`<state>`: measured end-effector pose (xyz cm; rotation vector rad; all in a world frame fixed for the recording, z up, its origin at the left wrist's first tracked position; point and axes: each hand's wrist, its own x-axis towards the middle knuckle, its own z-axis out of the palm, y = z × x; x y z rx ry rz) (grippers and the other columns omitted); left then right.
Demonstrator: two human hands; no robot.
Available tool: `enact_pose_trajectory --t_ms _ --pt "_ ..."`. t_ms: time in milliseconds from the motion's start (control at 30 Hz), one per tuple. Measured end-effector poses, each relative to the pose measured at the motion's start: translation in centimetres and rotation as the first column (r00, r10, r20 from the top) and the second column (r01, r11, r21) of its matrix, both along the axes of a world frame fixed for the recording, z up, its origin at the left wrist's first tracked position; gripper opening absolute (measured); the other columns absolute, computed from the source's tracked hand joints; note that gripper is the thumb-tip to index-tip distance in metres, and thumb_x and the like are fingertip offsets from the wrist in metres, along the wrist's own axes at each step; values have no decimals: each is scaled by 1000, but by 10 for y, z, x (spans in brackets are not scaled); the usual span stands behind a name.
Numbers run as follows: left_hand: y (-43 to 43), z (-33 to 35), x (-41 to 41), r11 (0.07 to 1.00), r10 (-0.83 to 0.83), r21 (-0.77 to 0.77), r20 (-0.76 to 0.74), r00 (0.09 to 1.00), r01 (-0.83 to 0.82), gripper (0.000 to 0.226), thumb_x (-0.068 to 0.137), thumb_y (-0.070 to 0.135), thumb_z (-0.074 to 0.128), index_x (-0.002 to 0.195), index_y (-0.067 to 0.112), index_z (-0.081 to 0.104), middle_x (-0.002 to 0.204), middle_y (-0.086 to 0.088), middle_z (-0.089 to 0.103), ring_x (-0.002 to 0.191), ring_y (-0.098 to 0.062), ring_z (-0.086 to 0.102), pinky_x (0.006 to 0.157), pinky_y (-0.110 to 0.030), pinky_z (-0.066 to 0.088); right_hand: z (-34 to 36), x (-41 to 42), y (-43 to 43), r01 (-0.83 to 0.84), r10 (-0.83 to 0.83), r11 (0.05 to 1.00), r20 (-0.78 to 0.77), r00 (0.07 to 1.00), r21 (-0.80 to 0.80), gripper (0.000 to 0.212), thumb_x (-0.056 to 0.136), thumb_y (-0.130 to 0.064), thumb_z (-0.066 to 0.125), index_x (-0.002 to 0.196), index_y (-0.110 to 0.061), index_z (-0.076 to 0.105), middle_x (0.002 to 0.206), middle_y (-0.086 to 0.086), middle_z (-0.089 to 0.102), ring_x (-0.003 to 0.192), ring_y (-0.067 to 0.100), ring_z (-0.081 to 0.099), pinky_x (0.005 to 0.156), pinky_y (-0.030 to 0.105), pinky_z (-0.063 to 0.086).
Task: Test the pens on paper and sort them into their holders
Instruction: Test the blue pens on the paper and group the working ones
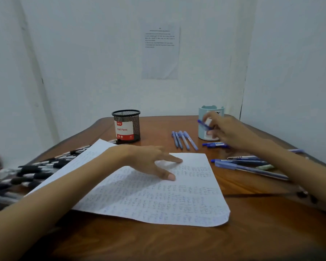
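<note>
Sorting: my right hand (226, 133) is pinching a blue plastic pen (203, 124) before the pale-blue cylindrical holder (201, 113), centre-right, seemingly awaiting drop-in.

Bare table (156, 125) is left between the black mesh pen holder (127, 126) and the light-blue pen holder (201, 113), narrowed by a row of four blue pens (184, 141). The light-blue holder's front is blocked by the right hand (230, 132), in which a blue pen (203, 125) is held. The left side is covered by heaped black pens (32, 172), the right by scattered blue pens (252, 164). A bare strip is left before the scribbled paper (158, 202).
</note>
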<state>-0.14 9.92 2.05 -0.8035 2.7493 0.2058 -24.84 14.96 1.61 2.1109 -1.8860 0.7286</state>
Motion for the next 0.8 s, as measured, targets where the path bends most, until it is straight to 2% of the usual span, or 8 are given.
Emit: enact_pose_trajectory --t_ms 100,200,333,433,533,633,733,800 --pt "-2 -6 6 1000 -3 22 -63 998 4 59 89 54 44 143 47 20 153 4 20 139 -20 21 109 -39 22 11 13 6 -138 159 966 82 984 -216 56 89 -1 56 138 -20 36 87 13 65 71 23 65 68 22 52" --pt "2 -8 7 1000 15 11 -74 997 -15 61 87 57 44 142 48 22 154 6 19 140 -19 19 110 -40 21 19 28 15 -202 276 922 193 942 -331 50 89 4 55 133 -15 41 79 11 62 66 19 67 67 22 57" --pt "5 -8 8 999 40 26 -74 996 -39 64 85 58 47 143 48 20 154 7 16 141 -19 16 111 -42 19 31 45 30 -184 342 924 508 791 -335 39 89 6 55 117 -18 44 78 4 65 69 14 69 61 19 56" --pt "5 -9 10 997 63 40 -59 996 -61 66 83 60 45 142 50 17 156 9 11 143 -19 11 113 -45 15 36 51 44 -214 342 939 664 665 -269 38 88 2 55 118 -18 45 77 3 67 66 12 70 56 19 55" --pt "5 -9 11 992 105 73 -30 994 -103 78 72 68 41 142 51 13 156 12 4 144 -20 8 113 -48 13 34 54 56 -270 277 949 833 478 -161 45 77 -17 64 119 -23 47 71 -1 70 66 11 68 50 19 52" --pt "5 -10 11 985 141 96 3 990 -141 87 65 72 41 142 53 7 156 15 -5 145 -21 3 113 -50 11 28 56 56 -210 128 974 964 232 -79 33 64 -32 69 92 -19 58 64 -4 56 52 6 51 42 15 40" --pt "6 -11 11 985 140 104 12 990 -140 89 64 71 42 143 52 4 156 14 -9 145 -22 -1 114 -50 9 12 59 55 -161 -13 987 999 -42 6 23 73 -22 70 70 -16 48 54 -2 35 37 4 27 33 15 24" --pt "4 -11 11 984 136 114 13 991 -136 88 66 73 43 142 52 3 156 15 -10 145 -21 -1 114 -50 9 3 64 58 -190 -50 981 988 -143 22 23 83 -15 64 69 -14 45 44 -5 31 29 4 22 27 12 19"
